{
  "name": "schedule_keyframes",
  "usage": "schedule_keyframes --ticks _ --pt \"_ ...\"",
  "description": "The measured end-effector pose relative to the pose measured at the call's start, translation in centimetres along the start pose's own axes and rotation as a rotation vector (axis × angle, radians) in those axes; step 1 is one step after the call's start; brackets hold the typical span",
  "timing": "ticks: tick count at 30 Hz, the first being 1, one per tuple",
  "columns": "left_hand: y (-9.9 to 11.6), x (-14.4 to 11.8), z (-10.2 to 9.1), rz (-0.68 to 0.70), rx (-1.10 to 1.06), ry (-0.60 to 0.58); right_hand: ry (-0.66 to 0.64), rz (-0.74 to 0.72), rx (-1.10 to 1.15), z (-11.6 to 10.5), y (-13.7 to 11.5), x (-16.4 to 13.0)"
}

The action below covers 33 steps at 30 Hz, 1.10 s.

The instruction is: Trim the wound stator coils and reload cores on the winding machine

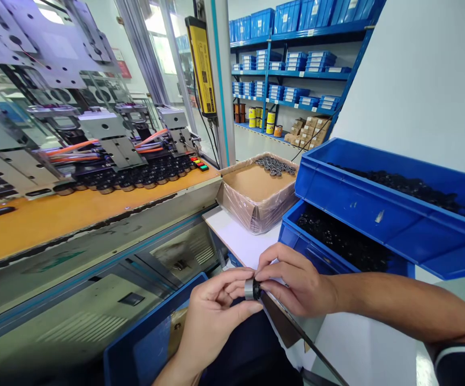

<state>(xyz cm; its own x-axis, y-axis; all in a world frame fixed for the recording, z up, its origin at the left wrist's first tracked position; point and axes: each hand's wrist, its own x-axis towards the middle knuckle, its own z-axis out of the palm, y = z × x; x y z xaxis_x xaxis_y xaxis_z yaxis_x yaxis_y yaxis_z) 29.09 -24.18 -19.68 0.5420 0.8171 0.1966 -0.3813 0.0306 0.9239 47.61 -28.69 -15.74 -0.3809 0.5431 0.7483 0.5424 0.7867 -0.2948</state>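
In front of my lap, both hands meet at one small round part. My left hand grips its silver metal ring between thumb and fingers. On the ring's right side sits a black plastic piece, which the fingertips of my right hand pinch. My fingers cover some of the part, and I cannot tell whether the black piece is fully seated against the ring. Just beyond my right hand, a lower blue bin holds many small black pieces.
An upper blue bin with black pieces overhangs the lower one. A plastic-wrapped cardboard box holds metal cores. At left, rows of round black parts line a machine's orange table. Another blue bin stands low.
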Motion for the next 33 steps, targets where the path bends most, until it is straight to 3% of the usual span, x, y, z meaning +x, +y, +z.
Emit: schedule_keyframes --ticks 9,15,33 --pt "0.17 -0.06 0.13 0.001 0.032 0.025 -0.024 -0.053 0.017 0.03 0.27 -0.11" --pt "0.36 -0.10 -0.01 0.022 0.031 0.021 0.008 -0.156 -0.112 0.42 0.68 -0.36" --pt "0.57 0.01 0.00 0.045 0.062 0.011 0.017 -0.200 -0.199 0.15 0.67 -0.31"
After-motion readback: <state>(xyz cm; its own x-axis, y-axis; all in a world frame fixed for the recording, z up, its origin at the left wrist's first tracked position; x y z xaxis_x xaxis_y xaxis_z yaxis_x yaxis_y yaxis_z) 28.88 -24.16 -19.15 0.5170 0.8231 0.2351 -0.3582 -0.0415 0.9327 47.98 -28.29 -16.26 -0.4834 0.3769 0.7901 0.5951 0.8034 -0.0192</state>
